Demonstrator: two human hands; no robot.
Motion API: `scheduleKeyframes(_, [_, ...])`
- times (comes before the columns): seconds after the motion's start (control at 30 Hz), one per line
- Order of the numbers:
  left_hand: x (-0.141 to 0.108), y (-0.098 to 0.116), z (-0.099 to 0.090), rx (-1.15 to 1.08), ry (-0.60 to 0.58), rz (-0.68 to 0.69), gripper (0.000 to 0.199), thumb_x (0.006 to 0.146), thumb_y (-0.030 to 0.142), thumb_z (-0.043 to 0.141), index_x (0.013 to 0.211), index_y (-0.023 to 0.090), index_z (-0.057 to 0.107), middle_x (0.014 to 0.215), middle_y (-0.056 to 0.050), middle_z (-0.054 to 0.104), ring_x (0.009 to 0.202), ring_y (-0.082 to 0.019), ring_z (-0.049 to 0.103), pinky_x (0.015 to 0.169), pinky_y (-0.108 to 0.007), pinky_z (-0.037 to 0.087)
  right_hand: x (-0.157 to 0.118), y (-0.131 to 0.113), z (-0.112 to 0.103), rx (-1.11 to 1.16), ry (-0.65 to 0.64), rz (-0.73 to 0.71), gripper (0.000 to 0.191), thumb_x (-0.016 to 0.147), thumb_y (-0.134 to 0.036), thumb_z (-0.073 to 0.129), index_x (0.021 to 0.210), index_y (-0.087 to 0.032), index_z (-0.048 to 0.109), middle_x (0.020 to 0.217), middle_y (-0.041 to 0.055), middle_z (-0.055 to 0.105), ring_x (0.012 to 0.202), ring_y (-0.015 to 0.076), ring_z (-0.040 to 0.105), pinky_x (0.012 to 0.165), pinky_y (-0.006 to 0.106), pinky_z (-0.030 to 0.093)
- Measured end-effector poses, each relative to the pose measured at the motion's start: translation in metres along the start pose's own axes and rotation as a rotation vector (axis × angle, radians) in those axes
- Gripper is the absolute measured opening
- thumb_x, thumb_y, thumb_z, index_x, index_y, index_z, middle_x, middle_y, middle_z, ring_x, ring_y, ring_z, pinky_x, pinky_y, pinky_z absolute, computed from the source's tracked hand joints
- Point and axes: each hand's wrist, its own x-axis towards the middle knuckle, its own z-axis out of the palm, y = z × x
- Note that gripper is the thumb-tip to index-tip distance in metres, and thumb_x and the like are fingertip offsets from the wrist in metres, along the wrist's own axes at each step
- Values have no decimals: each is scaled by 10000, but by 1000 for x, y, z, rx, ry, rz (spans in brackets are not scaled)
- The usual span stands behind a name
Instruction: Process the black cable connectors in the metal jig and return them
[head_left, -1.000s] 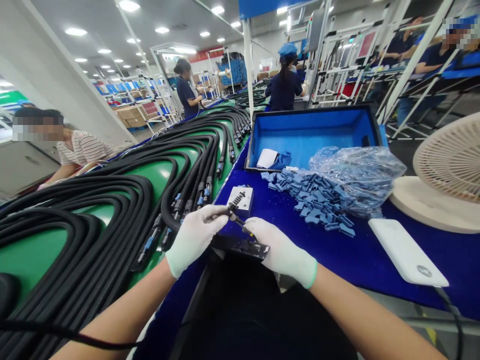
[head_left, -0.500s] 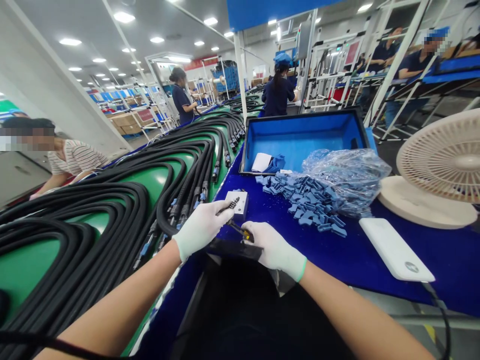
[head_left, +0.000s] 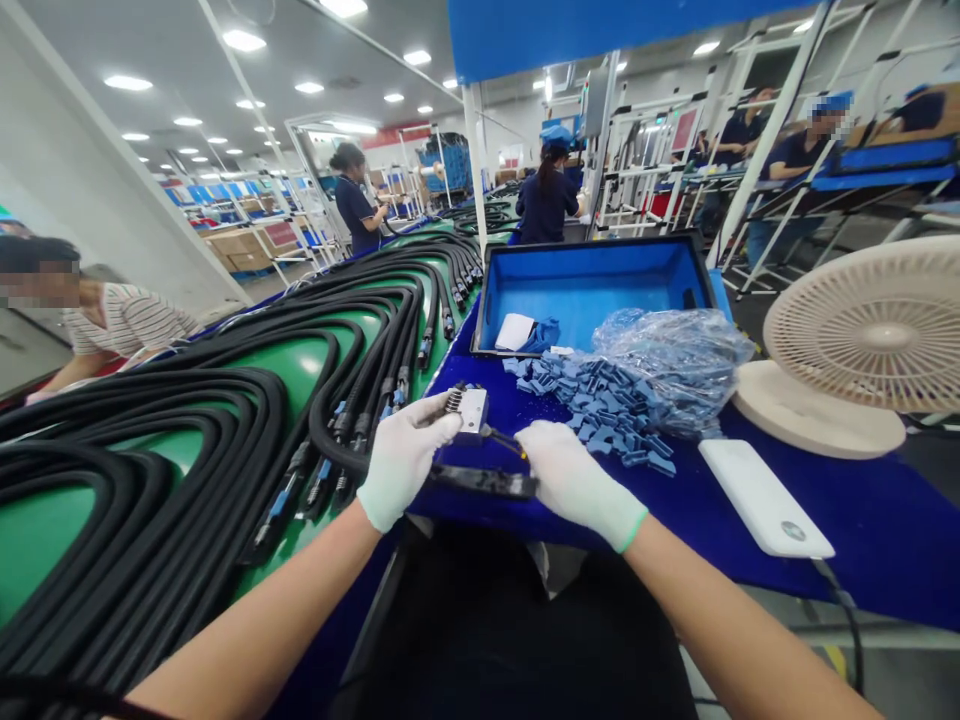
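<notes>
As the right hand [head_left: 577,472] has drawn away from the left, a thin dark tool with a yellow mark [head_left: 501,440] now spans the gap between the white-gloved hands, its near end at a small white block [head_left: 472,410]. The left hand [head_left: 405,462] is at that block, its fingers [head_left: 439,420] closed against it, and a short ribbed black piece [head_left: 453,401] sits at the block's top edge. The right hand's fingers [head_left: 547,438] curl over the far end of the tool, but I cannot tell whether they are gripping it.

A flat black bar [head_left: 484,481] lies just below the hands, at the front edge of the blue-covered desk [head_left: 885,560]. Just beyond the block is a loose heap of small blue plastic parts [head_left: 592,410], beside a crumpled clear plastic bag [head_left: 675,365] holding more of them. Behind these stands an open blue tray [head_left: 592,290]. To the left, coiled black cables [head_left: 150,378] with blue connectors lie on a green board [head_left: 45,540]. To the right are a white power bank [head_left: 757,497] and a cream desk fan [head_left: 870,340].
</notes>
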Motion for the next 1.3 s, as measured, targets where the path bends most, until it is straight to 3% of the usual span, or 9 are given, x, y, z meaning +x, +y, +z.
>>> scheduleKeyframes(0.13, [-4,4,-6,84,-86,40,545,882,422,722,1369,180,686,1331,-86,723,1196,-292,683,1103,-425,500,-12,-15,7,392,55,121,670,753,-269,806,1371,-181,560,1301,136,651,1157,294,616,1028,475,473])
scheduleKeyframes(0.27, [-6,7,-11,360,-359,170,368,888,319,682,1233,236,777,1223,-56,761,1170,-287,681,1107,-420,484,-17,-40,17,907,69,288,420,817,-257,725,1215,-211,598,1029,34,717,877,197,673,832,370,554])
scheduleKeyframes(0.67, [2,-9,-13,557,-612,512,225,926,308,633,1028,288,832,836,-60,649,796,-207,609,818,-349,516,-2,-41,21,1147,-59,230,696,716,-130,734,1361,-253,503,1112,37,704,897,214,711,816,367,593])
scheduleKeyframes(0.73, [6,-15,-13,468,-652,455,260,883,311,697,1115,287,810,909,-56,675,848,-209,632,859,-349,522,-3,-41,20,1162,-60,214,675,707,-123,738,1334,-245,521,1114,33,705,914,213,709,826,364,590])
scheduleKeyframes(0.87, [14,-25,-6,301,-512,140,918,668,246,836,1525,257,508,1090,-36,674,872,-204,659,824,-341,551,-4,-43,25,1152,37,241,581,699,-100,721,1247,-221,572,1113,42,703,1016,223,688,908,382,570])
scheduleKeyframes(0.93, [19,-30,-2,304,-462,68,1040,614,237,839,1570,225,431,1079,-33,675,870,-207,669,823,-345,555,-4,-44,30,1196,64,277,569,706,-108,718,1242,-218,562,1117,50,701,999,217,689,909,391,572])
scheduleKeyframes(1.1, [25,-35,-5,253,-822,27,997,502,217,851,1461,237,579,1223,-73,723,1120,-310,690,989,-416,531,-5,-46,35,1132,-60,133,582,666,-67,732,1220,-213,628,1136,46,721,1028,217,682,953,391,547])
scheduleKeyframes(1.2, [8,-32,-11,432,-591,77,821,544,289,867,1343,249,684,1168,-70,746,1082,-326,696,973,-431,532,-5,-41,31,1083,-31,161,468,665,-80,744,1112,-199,677,1094,49,734,993,226,692,928,396,557])
scheduleKeyframes(1.3, [-23,-33,-13,517,-279,74,290,746,428,788,957,229,807,940,-73,756,920,-295,705,898,-406,544,-10,-42,31,1165,240,313,379,745,-159,741,1107,-206,641,1117,65,737,958,224,714,919,413,575])
